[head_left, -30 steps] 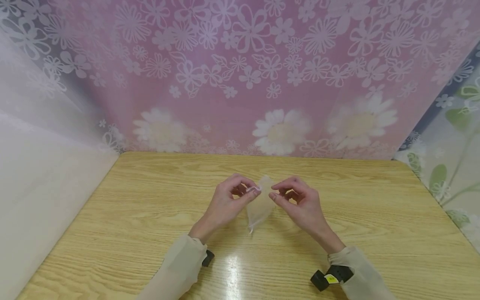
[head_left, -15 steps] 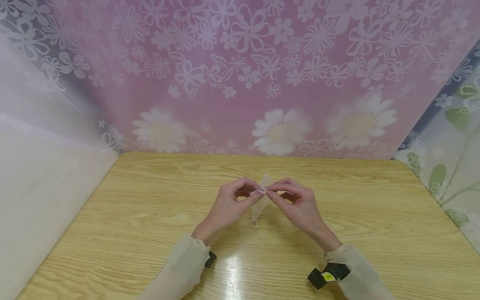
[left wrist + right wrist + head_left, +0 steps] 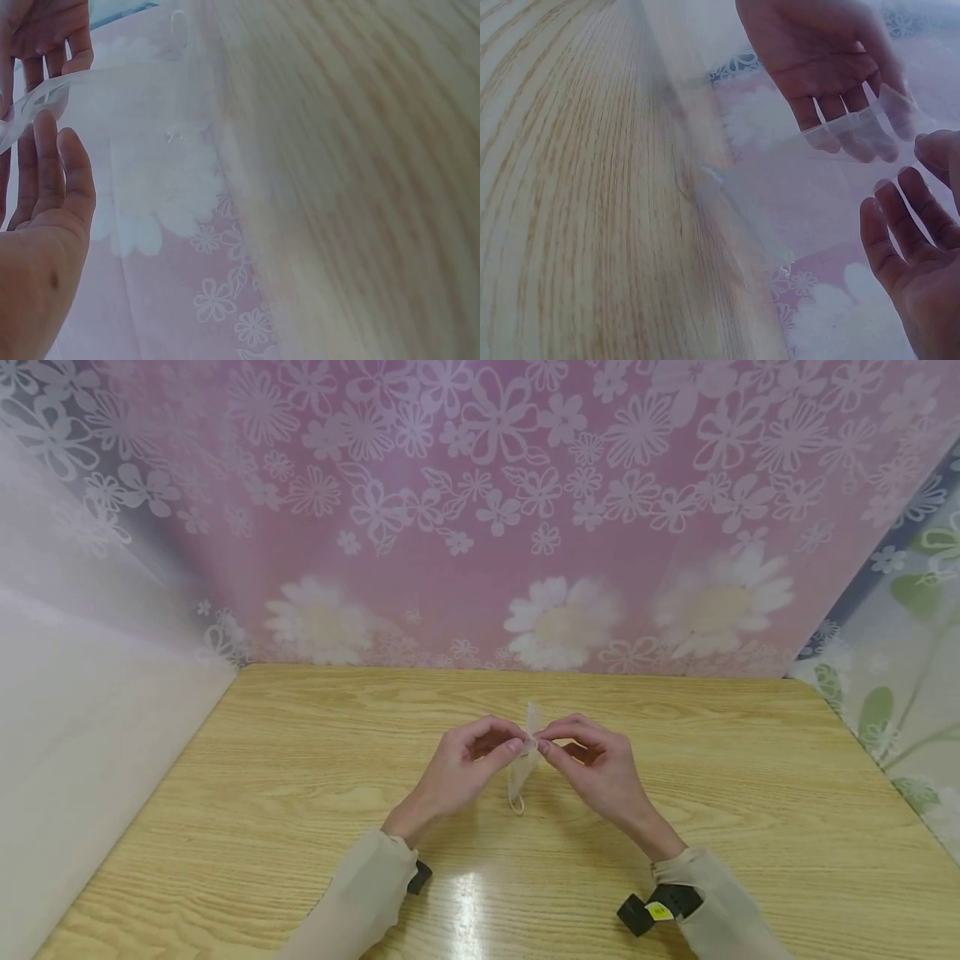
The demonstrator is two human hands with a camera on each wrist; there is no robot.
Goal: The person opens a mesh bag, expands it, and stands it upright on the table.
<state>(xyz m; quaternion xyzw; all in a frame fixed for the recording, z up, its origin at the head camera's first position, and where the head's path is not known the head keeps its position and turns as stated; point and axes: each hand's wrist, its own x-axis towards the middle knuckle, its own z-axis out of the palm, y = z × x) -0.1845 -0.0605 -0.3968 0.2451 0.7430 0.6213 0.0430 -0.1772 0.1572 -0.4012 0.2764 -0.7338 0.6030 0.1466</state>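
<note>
Sheer pouch [image 3: 523, 768]: whitish and see-through, held up in the air over the wooden table [image 3: 262, 793]; about midway between the table's left and right edges, short of its far edge; gathered narrow where it is pinched, with a pointed tip rising above that spot and the wider part hanging below
Cord loop [image 3: 517, 807]: pale and thin, dangling from the pouch's lower end
Left hand [image 3: 467, 767]: thumb and forefinger pinch the gathered pouch; in the left wrist view its other fingers reach out fairly straight, close to one another, just beside the material
Right hand [image 3: 596, 764]: thumb and forefinger pinch the same gather from the right, the two hands' fingertips nearly meeting; in the right wrist view its other fingers are bent a little, with gaps between them
Sleeves: beige at both wrists; a black wrist strap [image 3: 678, 900] with a yellow label [image 3: 659, 911] shows by the right cuff
Table top: light wood grain, rounded far corners; a bright reflection lies between the forearms
Backdrop: pink floral sheet [image 3: 465, 577] along the far edge; pale sheet [image 3: 90, 710] beside the left edge; leaf-patterned sheet [image 3: 911, 685] beside the right edge
</note>
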